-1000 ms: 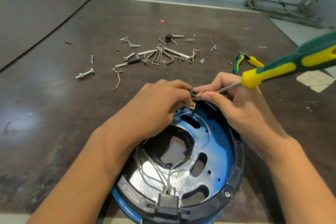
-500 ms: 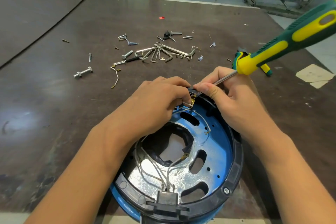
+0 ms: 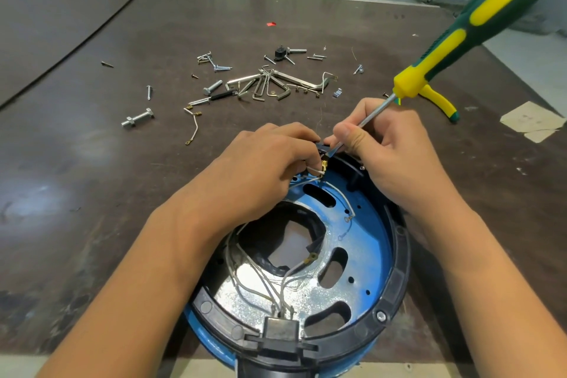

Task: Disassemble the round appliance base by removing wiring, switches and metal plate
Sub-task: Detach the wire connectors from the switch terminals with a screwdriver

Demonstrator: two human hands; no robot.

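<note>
The round appliance base (image 3: pixel 397 261), blue with a black rim, lies open side up at the table's near edge. A shiny metal plate (image 3: pixel 310 294) with slots lines its inside, and white wires (image 3: pixel 260 282) run across it to a black connector block (image 3: pixel 280 331). At the base's far rim my left hand (image 3: pixel 264 169) pinches a small black switch (image 3: pixel 322 147) with brass terminals. My right hand (image 3: pixel 386 147) holds a green and yellow screwdriver (image 3: pixel 469 31) by its shaft, the tip pressed against that switch.
Loose screws, bolts and hex keys (image 3: pixel 267 83) lie scattered on the dark table beyond my hands. A removed wire piece (image 3: pixel 193 126) lies to the left. Yellow-handled pliers (image 3: pixel 438 101) rest at the right, behind the screwdriver. A large bolt (image 3: pixel 138 118) sits farther left.
The screwdriver handle has swung upward to a steeper angle while its tip stays at the switch. Both hands stay at the far rim of the base.
</note>
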